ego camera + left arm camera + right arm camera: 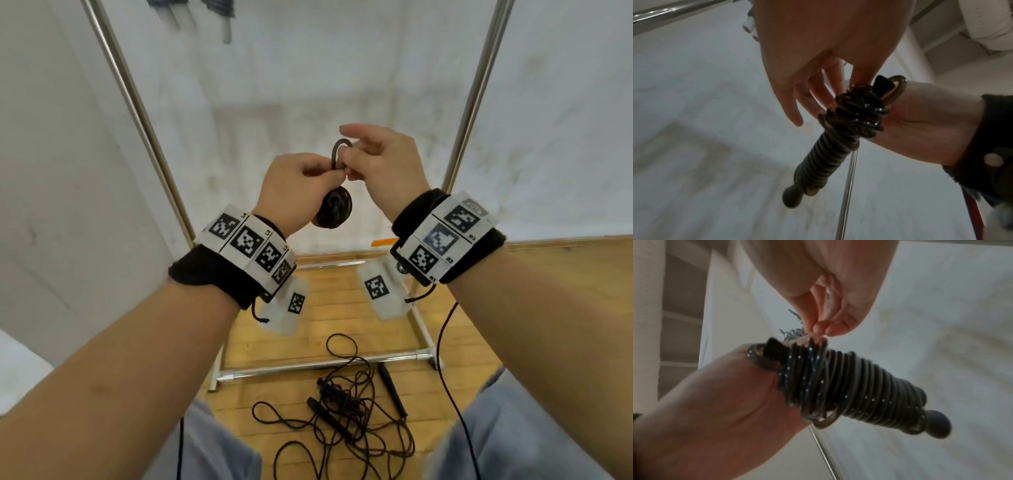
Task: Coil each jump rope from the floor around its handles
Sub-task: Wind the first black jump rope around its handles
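Both hands are up at chest height on one coiled jump rope [331, 209]: left hand [295, 186] grips the wrapped handles, right hand [380, 161] pinches its end loop. Another rope [346, 404] lies tangled on the floor [342, 308].

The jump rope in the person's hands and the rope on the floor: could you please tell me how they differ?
The held jump rope is wound in tight turns around its handles; the floor rope lies in loose tangled loops with its handles bare. The held jump rope is up in the air, the left hand holding it and the right hand pinching its last loop; the floor rope rests untouched on the wooden floor. Both are thin and black.
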